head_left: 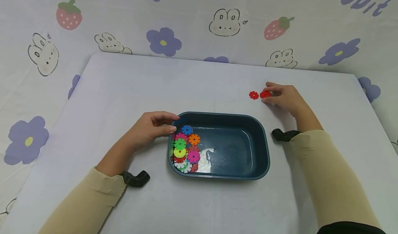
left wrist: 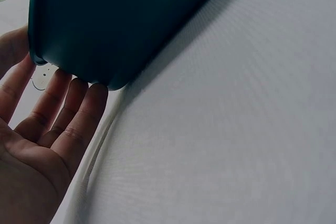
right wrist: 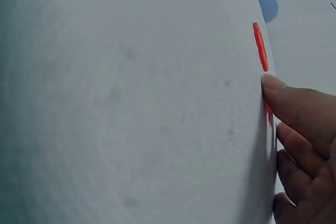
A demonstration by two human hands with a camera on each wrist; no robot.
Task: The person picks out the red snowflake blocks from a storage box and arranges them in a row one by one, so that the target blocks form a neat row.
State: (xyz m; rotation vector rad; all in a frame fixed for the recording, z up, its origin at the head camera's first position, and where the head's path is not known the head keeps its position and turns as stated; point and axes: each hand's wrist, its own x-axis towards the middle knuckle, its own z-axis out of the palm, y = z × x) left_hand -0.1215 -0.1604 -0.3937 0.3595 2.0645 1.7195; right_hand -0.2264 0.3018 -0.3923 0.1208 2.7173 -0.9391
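A dark teal plastic tub [head_left: 217, 177] stands on the white table. My left hand [head_left: 155, 125] holds its left end, thumb at the rim; in the left wrist view several fingertips rest against the tub's outer wall [left wrist: 105, 35]. Beyond the tub, at the back right, my right hand [head_left: 284, 97] has thumb and fingers around a red notched disc [head_left: 265, 94], low at the table. The thumb [right wrist: 294, 103] partly hides this disc in the right wrist view. A second red notched disc [head_left: 253, 95] lies just left of it.
Inside the tub's left end, notched plastic discs [head_left: 186, 151] in several colours lie heaped. Small black devices [head_left: 136, 178] are worn at both wrists. A cloth [head_left: 192, 19] printed with rabbits, flowers and strawberries hangs behind the table's far edge.
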